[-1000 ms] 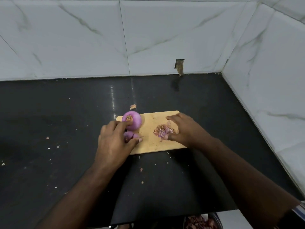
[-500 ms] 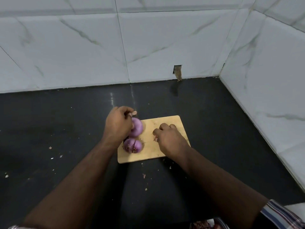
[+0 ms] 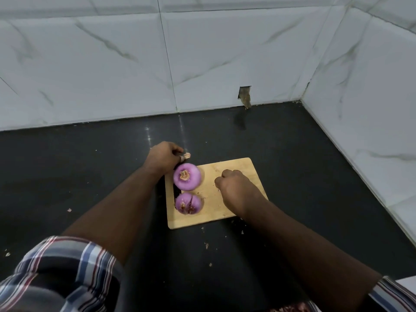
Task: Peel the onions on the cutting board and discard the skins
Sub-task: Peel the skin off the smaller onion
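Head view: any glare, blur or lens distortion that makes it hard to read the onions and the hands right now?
Head view: a faint glare streak on the black glossy countertop behind the board, clear of the two peeled purple onions; wide-angle bending shows in the white marble wall tiles; the onions and pale wooden cutting board look sharp; the right hand hides whatever its curled fingers hold.

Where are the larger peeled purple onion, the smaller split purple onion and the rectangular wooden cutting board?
larger peeled purple onion (image 3: 187,180), head view, its purple side beside the root end.
smaller split purple onion (image 3: 189,203), head view, near its central split.
rectangular wooden cutting board (image 3: 227,164), head view, bare far surface.
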The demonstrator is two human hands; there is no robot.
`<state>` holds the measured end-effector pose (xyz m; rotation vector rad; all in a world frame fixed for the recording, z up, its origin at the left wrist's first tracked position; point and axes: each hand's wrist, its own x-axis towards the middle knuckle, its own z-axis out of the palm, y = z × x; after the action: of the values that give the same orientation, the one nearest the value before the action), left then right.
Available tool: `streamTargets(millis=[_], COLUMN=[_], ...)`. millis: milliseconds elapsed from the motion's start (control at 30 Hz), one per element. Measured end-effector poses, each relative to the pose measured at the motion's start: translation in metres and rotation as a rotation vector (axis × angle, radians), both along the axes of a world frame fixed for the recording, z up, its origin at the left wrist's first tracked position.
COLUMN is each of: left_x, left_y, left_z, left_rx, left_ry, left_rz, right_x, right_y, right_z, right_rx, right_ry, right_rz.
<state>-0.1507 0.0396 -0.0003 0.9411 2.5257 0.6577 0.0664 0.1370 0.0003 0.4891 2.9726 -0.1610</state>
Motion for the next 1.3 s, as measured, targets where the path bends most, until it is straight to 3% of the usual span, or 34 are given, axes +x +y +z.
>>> streamTargets(millis=[100,200,267,300,433,633,767,833,900,967,1033,1200,1300], left_x=[-0.005,-0.009,-0.009,-0.009,-0.010,-0.011,-0.009,-0.005,0.005,0.030,0.066,0.146,0.164], left_y=[0.012,0.022,0.026,0.027,0.024,0.027,0.032,0.033,0.035,0.037,0.036,0.026,0.023], left_z=[-0.003,-0.006,-0.006,-0.006,-0.004,-0.002,0.001,0.007,0.021,0.041,0.054,0.049,0.046], left_rx=[-0.054,-0.063,-0.079,-0.082,-0.037,-0.171,-0.207,-0.102,0.169,0.512,0.711,0.861,0.941], left_ry=[0.081,0.121,0.110,0.109,0.129,0.189,0.161,0.147,0.009,-0.307,-0.641,-1.331,-1.594], left_rz=[-0.084,-0.095,-0.113,-0.115,-0.040,-0.195,-0.150,-0.018,0.174,0.313,0.374,0.571,0.662], right_x=[-0.002,0.003,0.012,0.015,0.020,0.018,0.020,0.023,0.025,0.025,0.023,0.014,0.012], right_y=[0.018,0.047,0.057,0.060,0.065,0.061,0.060,0.060,0.062,0.063,0.062,0.039,0.017], right_z=[0.004,0.015,0.021,0.022,0.024,0.031,0.033,0.036,0.042,0.054,0.070,0.106,0.108], right_rx=[-0.154,-0.732,-1.118,-1.203,-1.332,-1.303,-1.271,-1.246,-1.244,-1.224,-1.127,-0.586,-0.421], right_ry=[0.035,0.209,0.282,0.297,0.317,0.273,0.271,0.272,0.303,0.348,0.380,0.319,0.214], right_rz=[-0.167,-0.568,-0.717,-0.743,-0.740,-0.659,-0.628,-0.599,-0.549,-0.477,-0.376,-0.082,0.044])
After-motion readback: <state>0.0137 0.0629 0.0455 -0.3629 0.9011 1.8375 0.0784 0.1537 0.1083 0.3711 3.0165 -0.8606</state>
